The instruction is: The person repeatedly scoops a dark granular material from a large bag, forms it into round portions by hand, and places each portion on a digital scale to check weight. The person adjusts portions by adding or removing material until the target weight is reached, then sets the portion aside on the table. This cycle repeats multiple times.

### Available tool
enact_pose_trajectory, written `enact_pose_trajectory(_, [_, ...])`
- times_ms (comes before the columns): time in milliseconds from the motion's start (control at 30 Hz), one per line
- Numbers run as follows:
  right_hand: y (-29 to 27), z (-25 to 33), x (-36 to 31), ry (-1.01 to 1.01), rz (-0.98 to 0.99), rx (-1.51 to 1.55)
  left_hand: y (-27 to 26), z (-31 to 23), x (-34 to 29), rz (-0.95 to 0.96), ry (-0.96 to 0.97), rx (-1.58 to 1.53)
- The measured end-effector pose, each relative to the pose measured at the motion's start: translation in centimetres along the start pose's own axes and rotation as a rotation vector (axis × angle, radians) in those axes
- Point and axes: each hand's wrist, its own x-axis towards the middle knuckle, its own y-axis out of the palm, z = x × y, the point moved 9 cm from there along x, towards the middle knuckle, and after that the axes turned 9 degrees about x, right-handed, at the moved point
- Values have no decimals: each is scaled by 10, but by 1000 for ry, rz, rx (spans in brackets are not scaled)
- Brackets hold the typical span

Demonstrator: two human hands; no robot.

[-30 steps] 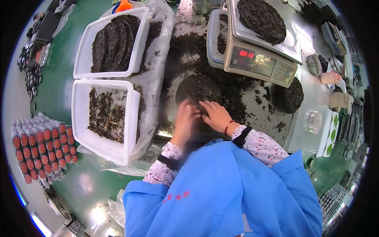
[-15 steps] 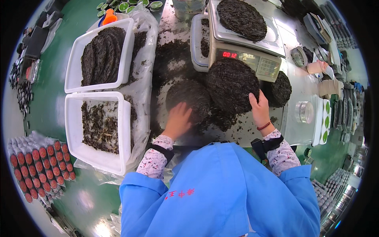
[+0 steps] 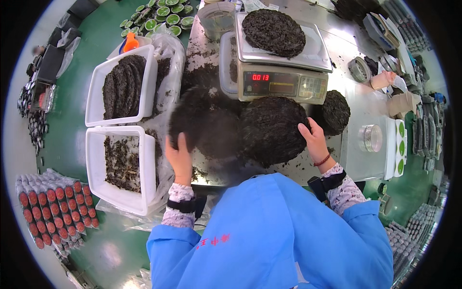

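Observation:
My right hand (image 3: 315, 138) pinches the right edge of a round, dark dried seaweed cake (image 3: 272, 129), thumb on top, just in front of the scale (image 3: 284, 83). My left hand (image 3: 179, 156) grips the near edge of another dark seaweed cake (image 3: 188, 113), smeared by motion, at the left of the table. Between the two, a third cake (image 3: 219, 135) lies on the table, partly overlapped and blurred. One more seaweed cake (image 3: 273, 32) rests on the scale's metal pan, and a smaller one (image 3: 335, 113) sits to the right of the scale.
A white bin (image 3: 149, 84) on the left holds stacked cakes; a nearer white bin (image 3: 150, 168) holds loose scraps. Behind stand a clear tub (image 3: 216, 21) and a lidless box (image 3: 227, 58). Metal rings (image 3: 370, 138) lie at right. Seaweed crumbs litter the table.
My left hand has moved left, and a seaweed cake is now in it. The cake in my right hand has come slightly nearer and left. The scene has shifted a little in view.

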Motion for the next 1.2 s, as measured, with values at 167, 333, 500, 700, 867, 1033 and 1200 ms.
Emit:
enact_pose_trajectory(167, [71,8,31,202,240,609,47,-7,-31,284,-633,-767])
enact_pose_trajectory(333, [107,18,85,-220,192,-96,72,-80,-42,431,-512,-921])
enact_pose_trajectory(500, [88,126,139,-950,-7,-945,64,-85,2,310,-392,-750])
enact_pose_trajectory(700, [-11,93,143,-893,150,-1307,158,-160,60,440,-396,-877])
enact_pose_trajectory(867, [-130,88,76,-829,-199,-1311,237,-178,93,518,-254,-817])
enact_pose_trajectory(1033, [-233,63,24,-605,-712,-1305,205,-112,89,224,-80,-373])
enact_pose_trajectory(1200, [-258,-115,47,4,-309,-1367,153,28,48,258,-135,135])
